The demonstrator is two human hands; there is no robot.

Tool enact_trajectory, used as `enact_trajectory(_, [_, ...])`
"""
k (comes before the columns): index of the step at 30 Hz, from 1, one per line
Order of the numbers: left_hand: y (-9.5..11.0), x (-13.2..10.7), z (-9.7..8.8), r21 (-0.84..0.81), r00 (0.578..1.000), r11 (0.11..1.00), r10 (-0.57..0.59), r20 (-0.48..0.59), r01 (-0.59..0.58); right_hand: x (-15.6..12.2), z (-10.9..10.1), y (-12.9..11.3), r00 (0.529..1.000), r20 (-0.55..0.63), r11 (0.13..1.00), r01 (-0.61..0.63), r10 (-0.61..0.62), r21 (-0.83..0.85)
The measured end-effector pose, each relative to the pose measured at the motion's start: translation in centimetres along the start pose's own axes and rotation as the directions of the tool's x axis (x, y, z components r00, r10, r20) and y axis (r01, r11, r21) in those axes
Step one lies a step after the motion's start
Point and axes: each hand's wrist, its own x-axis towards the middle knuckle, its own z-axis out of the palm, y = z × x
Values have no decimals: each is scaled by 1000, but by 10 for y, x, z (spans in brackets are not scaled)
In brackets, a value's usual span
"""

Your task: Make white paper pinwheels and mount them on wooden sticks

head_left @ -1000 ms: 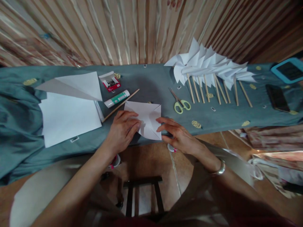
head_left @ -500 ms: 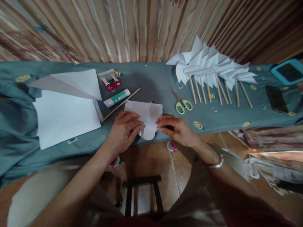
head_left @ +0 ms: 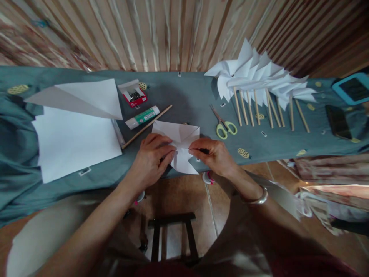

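Observation:
A square of white paper [head_left: 173,129], cut in from its corners, lies at the table's front edge in the middle of the view. My left hand [head_left: 152,157] pinches it from the left, thumb and fingers close to the centre. From the right, my right hand [head_left: 211,154] pinches the paper between thumb and forefinger near its middle. A lower corner points loose toward the front right. Just behind the paper are a wooden stick [head_left: 147,127] and a green and white glue stick [head_left: 142,117]. Green-handled scissors [head_left: 223,125] lie to the right.
White paper sheets [head_left: 77,146] are piled on the left. An open red box of small metal pins [head_left: 133,95] stands behind the glue stick. Several finished paper pinwheels [head_left: 259,77] on sticks lie at the back right, before a phone [head_left: 338,122] and a blue-framed device [head_left: 353,89].
My right hand has shifted slightly up and inward on the paper. The rounded lower flap now shows as a loose pointed corner. The view has shifted a little.

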Motion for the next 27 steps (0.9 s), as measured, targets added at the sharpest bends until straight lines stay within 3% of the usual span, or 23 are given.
enact_trajectory(27, [0,0,-1,-21,998,998,-58,-1,58,8,9,-11,997,-44,993,-75,71,-92])
